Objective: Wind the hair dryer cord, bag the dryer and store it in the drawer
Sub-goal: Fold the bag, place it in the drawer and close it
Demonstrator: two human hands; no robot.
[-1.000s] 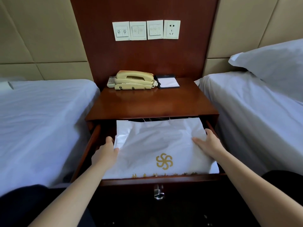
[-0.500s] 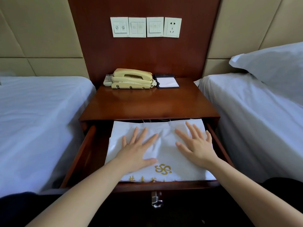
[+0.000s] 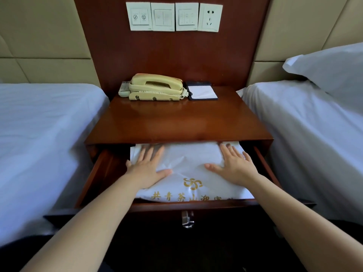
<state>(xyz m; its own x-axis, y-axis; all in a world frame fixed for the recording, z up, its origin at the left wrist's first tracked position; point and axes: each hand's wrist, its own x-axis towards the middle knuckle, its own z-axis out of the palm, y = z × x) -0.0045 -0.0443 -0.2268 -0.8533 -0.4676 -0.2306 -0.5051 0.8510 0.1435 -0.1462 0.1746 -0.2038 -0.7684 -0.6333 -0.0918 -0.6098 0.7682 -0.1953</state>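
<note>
I am working through the head camera with both hands in the pulled-out dark red-brown wooden drawer (image 3: 216,205), at six o'clock from the polished nightstand top (image 3: 176,122). The soft white cloth bag with the gold emblem and gold lettering (image 3: 188,160) is lying flat inside, nearly filling the drawer, its far edge tucked under the nightstand top at twelve o'clock. The dryer itself is not showing, and I am assuming it is inside. My left hand (image 3: 146,169) is pressing the bag's nine o'clock side and my right hand (image 3: 233,166) its three o'clock side, both palms down with fingers straight and spread, gripping nothing. The fabric is creasing and puckering between my palms, so I am judging it thin, limp and light, with one hard lump beneath that could shift. It is likely to slide on smooth wood, and flat pressure looks safer than pinching loose cloth. For lifting I would be taking hold of the firm body through the fabric. Counting: one bag, one drawer with one metal pull (image 3: 187,218) at six o'clock, two hands, one cream corded telephone (image 3: 155,87) and one white notepad in a black holder (image 3: 203,92) at twelve o'clock, three white switch plates (image 3: 163,16) plus one socket plate (image 3: 210,17), two white-sheeted beds (image 3: 45,134) and one white pillow (image 3: 330,69) at two o'clock.
</note>
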